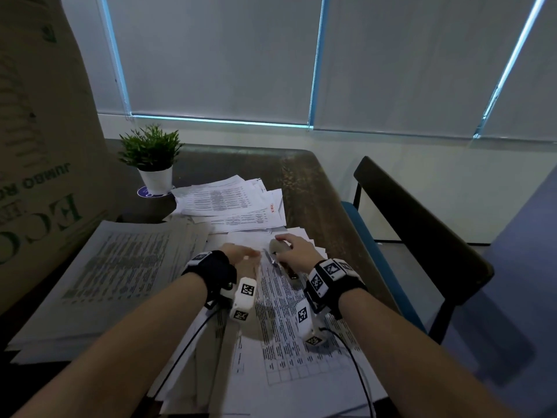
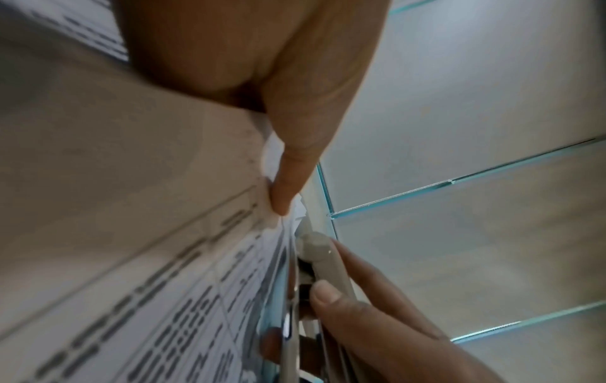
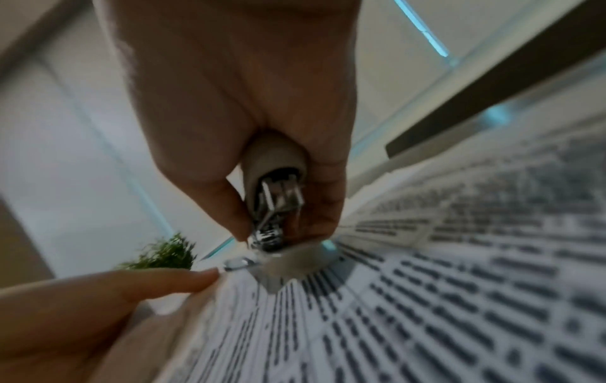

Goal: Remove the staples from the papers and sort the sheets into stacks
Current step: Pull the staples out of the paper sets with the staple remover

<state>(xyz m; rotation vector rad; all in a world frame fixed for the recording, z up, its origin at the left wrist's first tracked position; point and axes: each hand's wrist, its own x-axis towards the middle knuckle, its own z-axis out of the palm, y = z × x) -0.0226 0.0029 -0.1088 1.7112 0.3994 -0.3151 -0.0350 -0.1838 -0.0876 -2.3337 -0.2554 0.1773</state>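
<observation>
A stapled set of printed sheets (image 1: 289, 327) lies in front of me on the table. My left hand (image 1: 245, 257) lies flat on its top left part, with straight fingers (image 2: 288, 181) pressing the paper beside the corner. My right hand (image 1: 294, 247) grips a grey staple remover with metal jaws (image 1: 276, 250), nose down at that top corner. In the right wrist view the remover (image 3: 275, 186) touches the paper (image 3: 426, 298) just past my left fingertip (image 3: 183, 279). The staple itself is hidden.
A thick stack of printed sheets (image 1: 120, 267) lies to the left, and a loose pile of papers (image 1: 229, 203) sits farther back. A potted plant (image 1: 150, 158) and a big cardboard box (image 1: 36, 146) stand at the left. A dark chair (image 1: 422, 236) is at the right.
</observation>
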